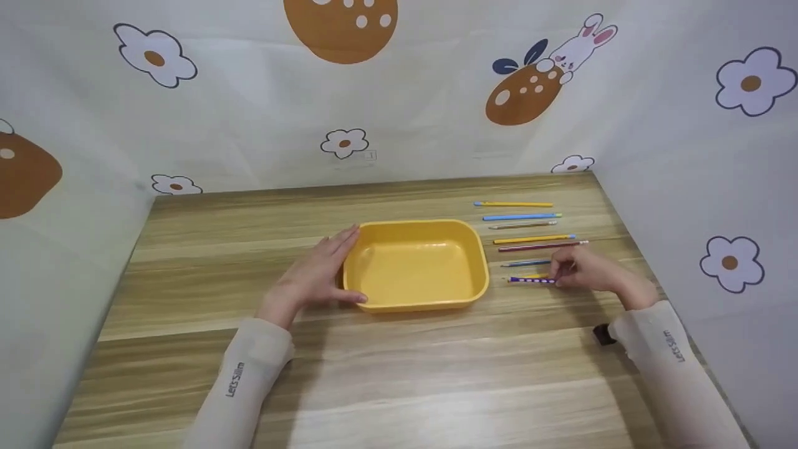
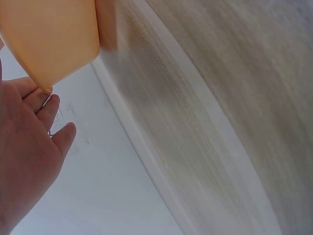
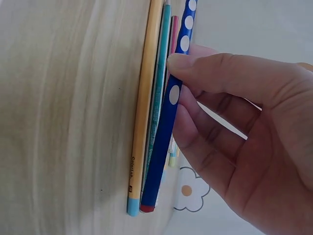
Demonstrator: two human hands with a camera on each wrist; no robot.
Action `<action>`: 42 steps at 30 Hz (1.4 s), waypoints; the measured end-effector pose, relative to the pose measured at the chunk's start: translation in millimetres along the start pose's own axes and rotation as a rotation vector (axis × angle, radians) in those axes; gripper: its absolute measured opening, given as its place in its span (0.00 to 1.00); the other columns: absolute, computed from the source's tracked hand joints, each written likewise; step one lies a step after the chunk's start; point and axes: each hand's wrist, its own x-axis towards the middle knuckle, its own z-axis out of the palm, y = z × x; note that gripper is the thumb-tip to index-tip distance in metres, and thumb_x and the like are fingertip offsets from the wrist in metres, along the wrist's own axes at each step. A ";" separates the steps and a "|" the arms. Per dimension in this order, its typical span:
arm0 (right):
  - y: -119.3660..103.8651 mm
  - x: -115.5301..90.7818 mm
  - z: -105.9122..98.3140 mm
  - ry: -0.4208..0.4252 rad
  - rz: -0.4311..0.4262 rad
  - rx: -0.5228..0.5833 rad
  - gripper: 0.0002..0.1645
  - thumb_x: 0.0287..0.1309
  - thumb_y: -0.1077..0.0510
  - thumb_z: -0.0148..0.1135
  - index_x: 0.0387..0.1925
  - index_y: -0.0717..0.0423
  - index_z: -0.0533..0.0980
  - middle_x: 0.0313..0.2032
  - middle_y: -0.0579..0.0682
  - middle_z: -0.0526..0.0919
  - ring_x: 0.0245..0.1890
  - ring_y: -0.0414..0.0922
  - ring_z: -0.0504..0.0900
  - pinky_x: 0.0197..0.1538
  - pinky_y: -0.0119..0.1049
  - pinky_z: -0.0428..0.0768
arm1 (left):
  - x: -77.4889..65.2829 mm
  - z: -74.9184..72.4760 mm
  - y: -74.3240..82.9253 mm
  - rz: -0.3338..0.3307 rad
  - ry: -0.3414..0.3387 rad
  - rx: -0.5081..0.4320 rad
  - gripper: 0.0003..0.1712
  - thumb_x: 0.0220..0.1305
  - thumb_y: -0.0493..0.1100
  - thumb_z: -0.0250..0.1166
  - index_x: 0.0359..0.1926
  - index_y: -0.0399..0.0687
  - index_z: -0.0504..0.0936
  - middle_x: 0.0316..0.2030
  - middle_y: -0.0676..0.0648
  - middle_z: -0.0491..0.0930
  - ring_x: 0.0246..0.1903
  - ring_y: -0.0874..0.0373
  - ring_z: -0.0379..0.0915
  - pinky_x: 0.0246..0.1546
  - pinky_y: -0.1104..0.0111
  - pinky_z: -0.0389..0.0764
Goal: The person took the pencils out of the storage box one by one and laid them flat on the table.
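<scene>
My left hand rests against the left end of a yellow plastic bin. Its thumb touches the front left corner and its fingers lie straight along the far left side. In the left wrist view the fingertips are at the bin's rim. A dark blue-purple pencil with white dots and a red end is pinched between thumb and fingers of my right hand. Just beside it lie an orange-yellow pencil with a light blue end and a teal pencil.
Several more pencils lie in a column right of the bin, among them a yellow one, a light blue one and a dark red one. A small dark object shows at the right cuff. Patterned fabric walls surround the wooden table.
</scene>
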 end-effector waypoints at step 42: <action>11.9 -16.1 15.0 0.051 0.064 -0.085 0.12 0.49 0.70 0.72 0.27 0.47 0.84 0.34 0.46 0.87 0.32 0.34 0.78 0.36 0.26 0.78 | -0.8 -3.4 3.6 -0.006 -0.006 0.013 0.73 0.46 0.73 0.72 0.80 0.48 0.41 0.81 0.49 0.41 0.80 0.50 0.39 0.81 0.53 0.44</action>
